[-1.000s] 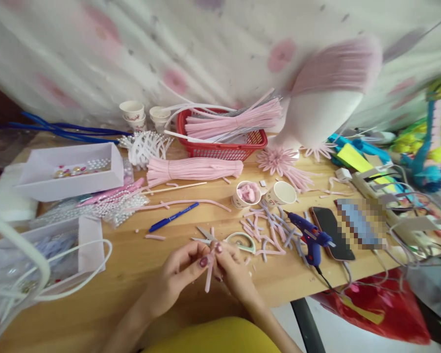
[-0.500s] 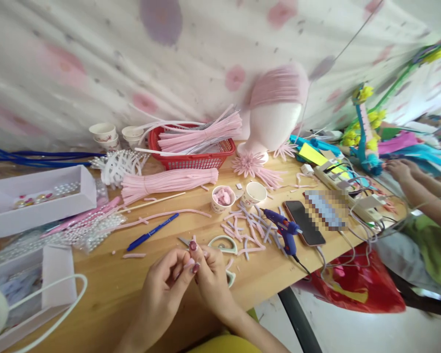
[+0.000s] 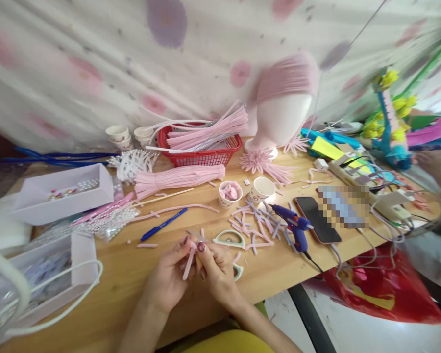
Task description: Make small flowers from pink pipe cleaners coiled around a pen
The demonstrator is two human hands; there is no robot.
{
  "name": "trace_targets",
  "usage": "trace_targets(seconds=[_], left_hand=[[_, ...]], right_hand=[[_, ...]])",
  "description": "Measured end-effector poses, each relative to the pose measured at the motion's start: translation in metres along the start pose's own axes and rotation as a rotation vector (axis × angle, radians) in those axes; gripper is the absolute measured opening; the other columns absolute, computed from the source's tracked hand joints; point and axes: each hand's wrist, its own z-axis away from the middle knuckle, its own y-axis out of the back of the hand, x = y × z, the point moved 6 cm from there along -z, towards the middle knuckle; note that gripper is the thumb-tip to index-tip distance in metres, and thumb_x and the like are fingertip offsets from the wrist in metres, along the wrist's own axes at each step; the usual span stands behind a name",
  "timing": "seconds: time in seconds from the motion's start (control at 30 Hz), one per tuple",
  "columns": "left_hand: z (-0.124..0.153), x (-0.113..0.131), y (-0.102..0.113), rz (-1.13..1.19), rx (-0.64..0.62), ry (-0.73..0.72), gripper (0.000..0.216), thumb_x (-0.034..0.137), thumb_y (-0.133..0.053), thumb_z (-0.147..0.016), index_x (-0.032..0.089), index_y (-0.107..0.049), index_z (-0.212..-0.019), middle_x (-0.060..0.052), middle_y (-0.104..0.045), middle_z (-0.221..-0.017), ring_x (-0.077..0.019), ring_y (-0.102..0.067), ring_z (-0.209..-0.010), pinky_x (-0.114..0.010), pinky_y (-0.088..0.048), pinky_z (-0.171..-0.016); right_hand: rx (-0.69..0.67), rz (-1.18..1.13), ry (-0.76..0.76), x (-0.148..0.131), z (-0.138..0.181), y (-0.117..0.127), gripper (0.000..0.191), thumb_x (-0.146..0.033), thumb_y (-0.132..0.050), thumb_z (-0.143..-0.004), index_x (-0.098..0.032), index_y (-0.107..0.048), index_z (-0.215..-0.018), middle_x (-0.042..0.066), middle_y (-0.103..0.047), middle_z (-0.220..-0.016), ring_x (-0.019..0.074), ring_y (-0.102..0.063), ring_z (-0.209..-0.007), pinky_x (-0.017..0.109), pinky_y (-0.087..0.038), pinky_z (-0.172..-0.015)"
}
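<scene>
A short piece of pink pipe cleaner (image 3: 188, 265) is pinched between my two hands above the front of the table, its free end pointing down toward me. My left hand (image 3: 171, 274) closes on it from the left with thumb and fingers. From the other side my right hand (image 3: 218, 269) grips its top, thumb and fingertips pressed together. Partly behind the right hand lie scissors (image 3: 230, 239) with pale green-rimmed handles. Cut pink and lilac pipe cleaner pieces (image 3: 255, 233) are scattered beyond them. A paper cup (image 3: 230, 195) holds curled pink pieces.
A blue glue gun (image 3: 293, 225) and a phone (image 3: 318, 219) lie to the right, near a power strip (image 3: 371, 196) with cables. Behind stand a red basket (image 3: 202, 158) and a foam head (image 3: 284, 117). A blue pen (image 3: 164, 224) and white boxes (image 3: 64, 193) are on the left. Another person's hand (image 3: 435, 166) is far right.
My hands have turned and parted slightly, so the pink pipe cleaner now shows between them. The view has shifted, moving the scene rightward. The other person's arms are now less visible.
</scene>
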Motion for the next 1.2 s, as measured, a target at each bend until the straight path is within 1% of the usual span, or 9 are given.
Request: trace_targets(seconds=[0.27,0.37,0.5,0.57,0.67,0.73,0.9,1.03,1.2], left_hand=[[-0.005,-0.009,0.014,-0.008,0.051,0.051,0.018,0.022,-0.077,-0.073,0.013,-0.061,-0.069,0.006,-0.048,-0.051,-0.0061,-0.045,-0.041,-0.017,-0.038,-0.04],[-0.008,-0.016,0.017,0.018,0.087,0.088,0.018,0.022,-0.075,-0.075,0.012,-0.06,-0.07,0.005,-0.048,-0.051,-0.0064,-0.045,-0.041,-0.016,-0.036,-0.04],[-0.007,-0.014,0.014,0.167,0.135,0.156,0.018,0.015,-0.066,-0.085,0.013,-0.055,-0.07,0.006,-0.045,-0.053,-0.0029,-0.039,-0.038,-0.012,-0.03,-0.035],[-0.007,-0.007,0.014,0.298,0.141,0.192,0.024,0.015,-0.055,-0.093,0.015,-0.05,-0.07,0.008,-0.038,-0.053,-0.0016,-0.033,-0.035,-0.011,-0.023,-0.032],[-0.008,0.013,0.018,0.439,0.137,0.085,0.03,0.014,-0.042,-0.099,0.017,-0.045,-0.07,0.009,-0.031,-0.055,-0.002,-0.032,-0.035,-0.011,-0.024,-0.032],[-0.007,0.019,0.021,0.363,0.139,0.022,0.028,0.016,-0.051,-0.096,0.016,-0.046,-0.069,0.01,-0.029,-0.054,-0.0023,-0.029,-0.036,-0.012,-0.024,-0.033],[-0.002,0.011,0.017,0.096,0.114,-0.078,0.034,0.032,-0.083,-0.07,0.015,-0.054,-0.066,0.01,-0.035,-0.051,-0.0027,-0.029,-0.041,-0.013,-0.028,-0.038],[0.001,0.009,0.011,-0.074,0.106,-0.135,0.036,0.042,-0.083,-0.067,0.016,-0.06,-0.068,0.005,-0.051,-0.056,-0.006,-0.041,-0.048,-0.018,-0.036,-0.047],[0.003,0.011,0.01,-0.185,0.111,-0.172,0.033,0.041,-0.08,-0.072,0.015,-0.061,-0.067,0.006,-0.051,-0.056,-0.0053,-0.036,-0.048,-0.019,-0.027,-0.046]], right_hand=[[0.046,-0.265,-0.266,0.022,0.002,0.003,0.06,-0.062,-0.053,-0.086,-0.02,-0.044,-0.043,-0.004,-0.034,-0.036,0.0093,-0.027,-0.04,0.026,-0.021,-0.045],[0.016,-0.294,-0.305,0.026,0.0,0.004,0.058,-0.062,-0.054,-0.084,-0.02,-0.048,-0.046,-0.005,-0.035,-0.038,0.0089,-0.025,-0.04,0.026,-0.019,-0.046],[0.013,-0.273,-0.245,0.025,0.006,0.005,0.055,-0.056,-0.053,-0.089,-0.02,-0.048,-0.048,-0.005,-0.035,-0.042,0.0095,-0.028,-0.041,0.027,-0.022,-0.047],[0.053,-0.271,-0.144,0.018,0.012,0.009,0.055,-0.051,-0.049,-0.094,-0.021,-0.045,-0.048,-0.004,-0.033,-0.042,0.0118,-0.034,-0.045,0.028,-0.03,-0.053],[0.098,-0.207,0.061,-0.003,0.017,0.018,0.055,-0.041,-0.043,-0.099,-0.021,-0.042,-0.048,-0.003,-0.034,-0.044,0.0143,-0.039,-0.05,0.033,-0.039,-0.066],[0.101,-0.078,0.108,-0.014,0.016,0.024,0.05,-0.036,-0.043,-0.1,-0.021,-0.045,-0.053,-0.002,-0.04,-0.05,0.0139,-0.04,-0.052,0.032,-0.038,-0.065],[0.012,0.221,0.018,-0.02,0.004,0.023,0.021,-0.035,-0.052,-0.097,-0.021,-0.06,-0.084,0.0,-0.055,-0.072,0.0149,-0.049,-0.065,0.028,-0.036,-0.062],[-0.093,0.207,-0.059,-0.013,-0.001,0.007,0.028,-0.035,-0.044,-0.1,-0.021,-0.057,-0.081,-0.001,-0.053,-0.07,0.0141,-0.05,-0.066,0.026,-0.038,-0.064],[-0.095,0.148,-0.061,-0.011,-0.002,0.0,0.021,-0.031,-0.045,-0.1,-0.021,-0.053,-0.084,0.0,-0.058,-0.077,0.014,-0.054,-0.069,0.026,-0.041,-0.067]])
